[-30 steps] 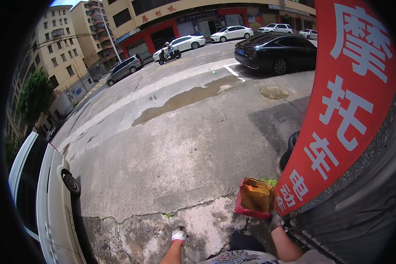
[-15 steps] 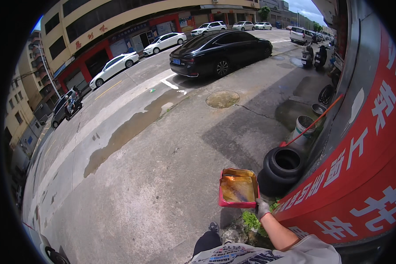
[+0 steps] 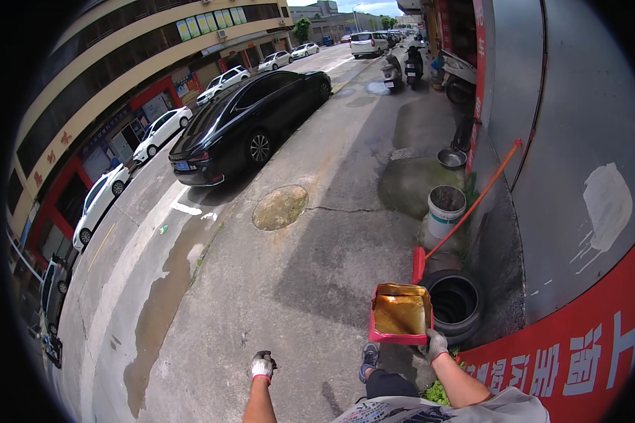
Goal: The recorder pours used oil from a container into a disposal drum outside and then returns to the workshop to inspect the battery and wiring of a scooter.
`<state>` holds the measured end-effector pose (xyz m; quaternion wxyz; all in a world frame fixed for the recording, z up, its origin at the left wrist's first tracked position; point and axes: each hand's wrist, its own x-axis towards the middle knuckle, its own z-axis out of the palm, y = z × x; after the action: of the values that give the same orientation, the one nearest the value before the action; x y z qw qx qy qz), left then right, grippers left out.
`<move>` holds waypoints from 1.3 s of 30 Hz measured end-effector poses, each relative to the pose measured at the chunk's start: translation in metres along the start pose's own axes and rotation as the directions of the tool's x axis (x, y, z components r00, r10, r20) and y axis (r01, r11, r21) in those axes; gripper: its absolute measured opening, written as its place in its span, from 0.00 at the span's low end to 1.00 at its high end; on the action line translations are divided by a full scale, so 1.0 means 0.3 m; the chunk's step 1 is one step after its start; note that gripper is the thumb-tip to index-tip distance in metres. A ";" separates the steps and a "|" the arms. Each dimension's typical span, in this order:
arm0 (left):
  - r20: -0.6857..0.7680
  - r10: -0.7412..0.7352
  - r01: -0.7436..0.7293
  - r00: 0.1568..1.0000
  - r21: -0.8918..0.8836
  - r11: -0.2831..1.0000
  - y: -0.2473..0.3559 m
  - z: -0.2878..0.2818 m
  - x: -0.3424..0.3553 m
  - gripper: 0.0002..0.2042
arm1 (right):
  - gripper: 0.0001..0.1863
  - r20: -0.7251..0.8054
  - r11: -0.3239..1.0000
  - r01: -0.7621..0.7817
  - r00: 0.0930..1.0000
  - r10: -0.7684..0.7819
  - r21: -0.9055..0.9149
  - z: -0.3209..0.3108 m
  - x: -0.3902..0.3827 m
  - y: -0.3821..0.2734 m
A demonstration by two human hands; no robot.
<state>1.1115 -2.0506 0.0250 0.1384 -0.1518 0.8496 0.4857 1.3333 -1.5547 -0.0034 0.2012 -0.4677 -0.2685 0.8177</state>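
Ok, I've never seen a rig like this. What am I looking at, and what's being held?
There is no machine here: these are a person's own gloved hands, seen by a wide fisheye camera worn on the head, so straight edges bend near the rim. The right hand holds a shallow red-sided tray near its lower right corner. The left hand is apart from it, above the pavement, with nothing visible in it. Beyond the tray are a black tyre, a white bucket and a metal basin.

White Chinese characters (image 3: 582,363) on red banner (image 3: 536,402); red characters (image 3: 66,138) on beige façade (image 3: 92,116); blue licence plate (image 3: 183,166) on black sedan (image 3: 226,130)
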 end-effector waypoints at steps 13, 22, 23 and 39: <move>0.529 -0.342 -0.374 0.777 0.825 0.424 0.265 0.684 1.011 0.18 | 0.09 -0.133 0.992 0.123 0.983 -0.125 -0.023 0.939 1.040 -0.368; 0.512 -0.645 -0.383 0.567 0.858 0.344 0.929 1.331 1.951 0.21 | 0.11 -0.150 0.948 0.186 0.977 -0.151 0.257 1.276 1.827 -0.806; 0.561 -0.445 -0.382 0.698 0.817 0.431 1.034 1.406 2.138 0.17 | 0.11 -0.167 0.931 0.228 0.968 -0.186 0.286 1.349 1.900 -0.860; 0.720 -0.148 -0.427 0.678 0.549 0.718 2.831 3.197 2.978 0.15 | 0.05 -0.311 0.920 0.335 0.913 -0.263 0.205 1.835 3.222 -2.022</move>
<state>0.0442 -0.9196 -0.1217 0.4653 0.1844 0.8493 0.1679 0.4345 -0.6620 -0.0276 0.4186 -0.5008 -0.1999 0.7308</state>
